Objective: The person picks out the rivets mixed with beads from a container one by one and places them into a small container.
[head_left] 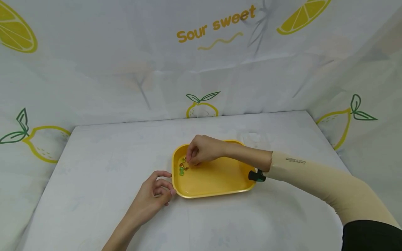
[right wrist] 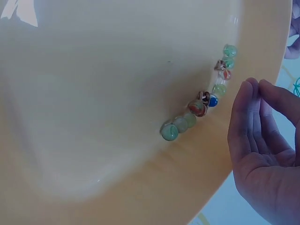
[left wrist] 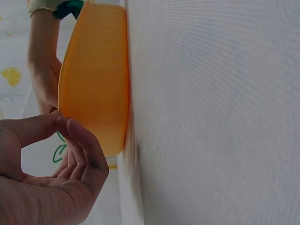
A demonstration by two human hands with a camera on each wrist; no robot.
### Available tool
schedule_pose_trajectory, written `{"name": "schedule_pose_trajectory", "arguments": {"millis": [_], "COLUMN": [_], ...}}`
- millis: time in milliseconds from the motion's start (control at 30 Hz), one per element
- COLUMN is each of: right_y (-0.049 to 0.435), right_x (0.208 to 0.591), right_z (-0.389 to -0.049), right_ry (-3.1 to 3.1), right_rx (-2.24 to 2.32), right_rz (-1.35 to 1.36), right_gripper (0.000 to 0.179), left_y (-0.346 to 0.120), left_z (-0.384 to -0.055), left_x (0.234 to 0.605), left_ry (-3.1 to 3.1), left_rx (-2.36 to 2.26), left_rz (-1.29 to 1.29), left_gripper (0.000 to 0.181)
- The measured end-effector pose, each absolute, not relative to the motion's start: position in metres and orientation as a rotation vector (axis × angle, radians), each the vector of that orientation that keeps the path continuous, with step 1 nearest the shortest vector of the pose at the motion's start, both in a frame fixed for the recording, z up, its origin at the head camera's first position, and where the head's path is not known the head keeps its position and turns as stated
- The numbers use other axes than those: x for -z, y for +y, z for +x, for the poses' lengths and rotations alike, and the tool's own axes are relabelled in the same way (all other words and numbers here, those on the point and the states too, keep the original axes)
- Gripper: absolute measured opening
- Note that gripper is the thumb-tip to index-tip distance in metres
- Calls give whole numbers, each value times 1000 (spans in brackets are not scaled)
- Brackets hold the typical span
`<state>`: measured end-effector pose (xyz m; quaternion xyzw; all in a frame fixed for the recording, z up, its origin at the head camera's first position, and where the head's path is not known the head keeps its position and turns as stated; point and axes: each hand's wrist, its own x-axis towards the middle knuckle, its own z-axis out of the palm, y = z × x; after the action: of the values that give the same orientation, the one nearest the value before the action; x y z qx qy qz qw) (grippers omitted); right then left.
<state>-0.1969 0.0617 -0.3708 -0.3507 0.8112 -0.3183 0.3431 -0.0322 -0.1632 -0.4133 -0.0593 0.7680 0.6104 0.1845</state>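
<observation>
Several glass marbles [right wrist: 170,131], green, red-streaked and blue, lie in a curved row along one end of the yellow tray [head_left: 213,184]. Small brown metallic pieces [right wrist: 220,65] sit among them, their kind unclear. My right hand [head_left: 204,150] reaches over the tray at that end, its fingers bent down beside the marbles. In the right wrist view, thumb and fingertips come together; whether they pinch anything small is hidden. Loosely bent, my left hand [head_left: 154,191] is at the tray's left end, fingertips touching the outer rim.
A clear plastic container [head_left: 255,139] stands behind the tray's right part. The table [head_left: 103,167] has a white cover, and lemon-print cloth [head_left: 125,69] hangs along its back and sides. A dark strap [head_left: 257,176] sits at my right wrist, over the tray's right rim.
</observation>
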Motion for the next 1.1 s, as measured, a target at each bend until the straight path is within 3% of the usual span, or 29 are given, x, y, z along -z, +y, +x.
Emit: {"name": "schedule_pose_trajectory", "arguments": {"millis": [1100], "right_y": [94], "right_x": [336], "right_z": [-190], "right_ry": [2140], "right_rx": [1046], "right_rz": [-910], "right_gripper": [10], "left_y": [-163], "left_z": [-31], "left_x": [414], "left_ry": [2151], "left_rx": [-1726], "left_rz": [-171], "left_gripper": [51]}}
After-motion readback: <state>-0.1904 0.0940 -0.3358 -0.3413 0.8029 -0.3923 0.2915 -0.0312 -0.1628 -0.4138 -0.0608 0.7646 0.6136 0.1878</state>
